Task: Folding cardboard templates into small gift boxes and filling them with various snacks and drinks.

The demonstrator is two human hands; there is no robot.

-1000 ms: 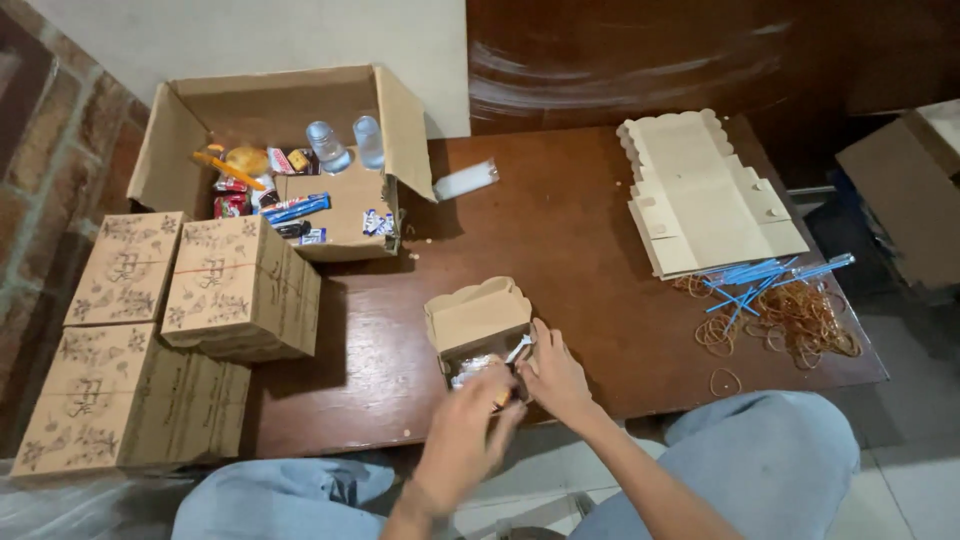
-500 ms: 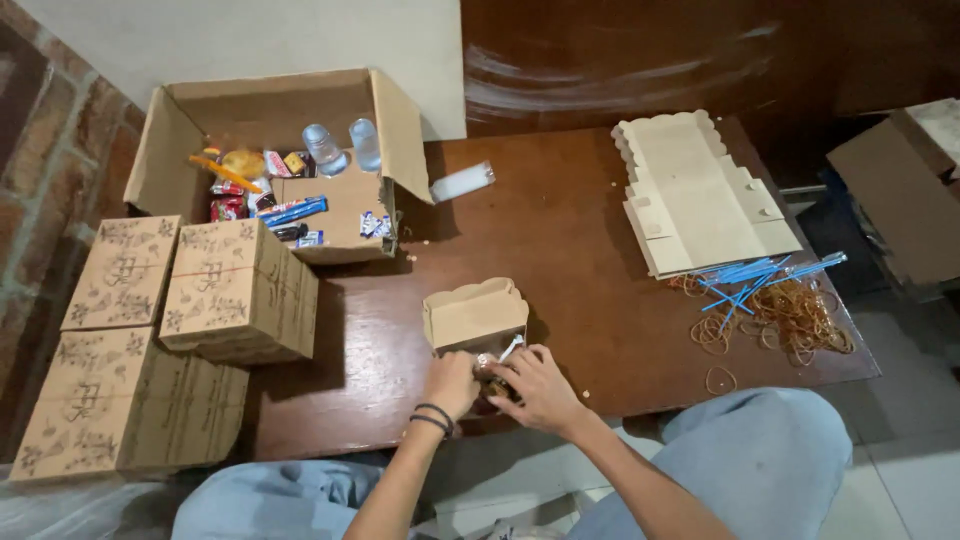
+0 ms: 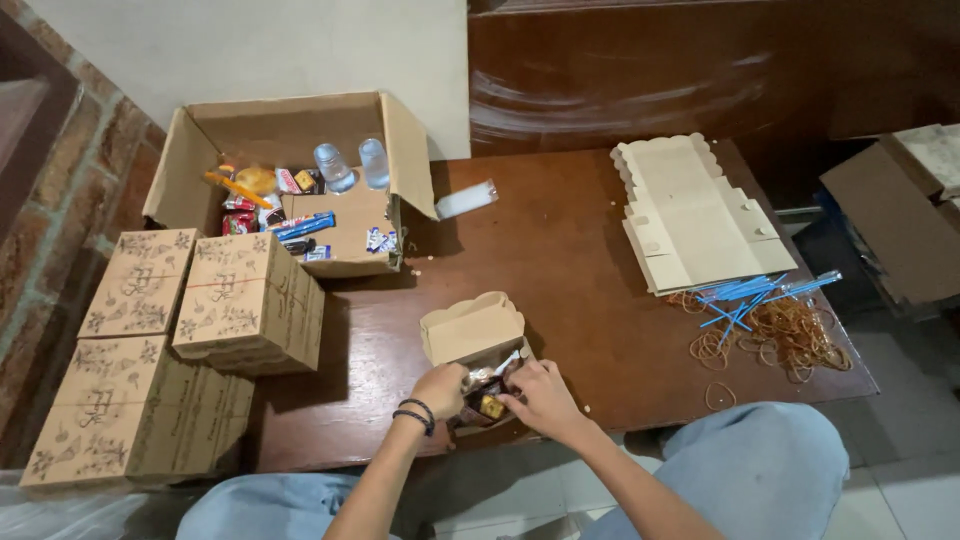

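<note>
A small brown cardboard snack box (image 3: 470,330) stands open near the front edge of the dark wooden table (image 3: 560,260), its lid tipped back. My left hand (image 3: 438,388), with dark bands on the wrist, rests at the box's left front corner. My right hand (image 3: 540,395) is at its right front side, fingers on the wrapped snacks (image 3: 488,400) inside. Whether either hand grips a packet I cannot tell.
A large open carton (image 3: 290,190) with snacks and two water cups sits at the back left. Closed printed boxes (image 3: 250,300) are stacked at left. Flat unfolded boxes (image 3: 695,215), blue straws (image 3: 760,292) and rubber bands (image 3: 790,335) lie at right. A white tube (image 3: 467,199) lies beside the carton.
Both hands have settled lower into the front of the small box, among the snacks. The box itself has not moved.
</note>
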